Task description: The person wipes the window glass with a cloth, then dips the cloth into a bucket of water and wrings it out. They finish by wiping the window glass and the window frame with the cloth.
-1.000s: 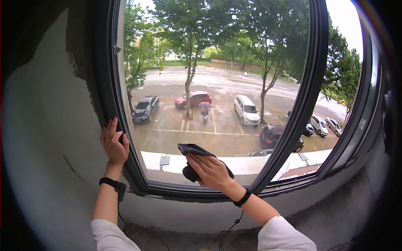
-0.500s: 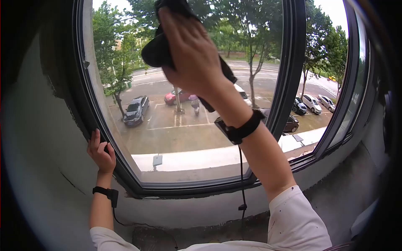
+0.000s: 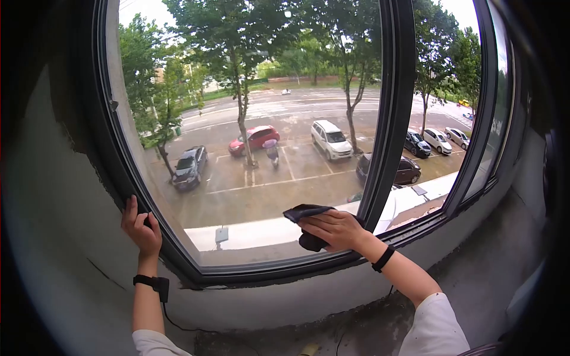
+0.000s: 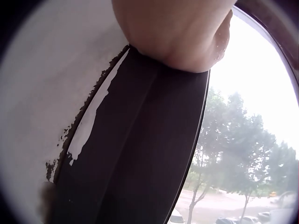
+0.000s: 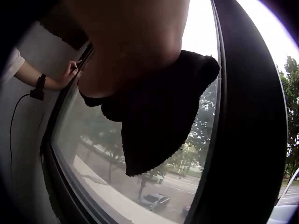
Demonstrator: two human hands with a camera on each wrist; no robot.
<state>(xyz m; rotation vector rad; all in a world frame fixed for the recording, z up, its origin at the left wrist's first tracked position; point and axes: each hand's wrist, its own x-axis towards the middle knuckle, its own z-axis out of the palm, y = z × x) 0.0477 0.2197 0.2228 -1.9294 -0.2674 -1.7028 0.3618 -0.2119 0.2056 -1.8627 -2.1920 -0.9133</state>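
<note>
One dark cloth [image 3: 311, 241], bunched, at the lower right part of the window pane [image 3: 237, 207], near the upright frame bar [image 3: 386, 118]. One right hand [image 3: 337, 228], laid over the cloth; grip neither clenched nor released from it, fingers nearly straight and pressing it. Cloth under the fingers, jutting past the fingertips to the left and showing below the palm. Thumb's hold: cannot tell.

One left hand [image 3: 142, 228], well apart from the cloth, resting on the left side of the dark window frame [image 3: 169, 249]; one finger extended upward, the others bent loosely.

Two black wristbands, left [image 3: 151, 283] and right [image 3: 383, 259]. Two white sleeves. One pale wall [image 3: 53, 207], far left. Beyond the glass: one red car [image 3: 255, 139], one white car [image 3: 332, 141], several trees, one pale ledge [image 3: 267, 237].
</note>
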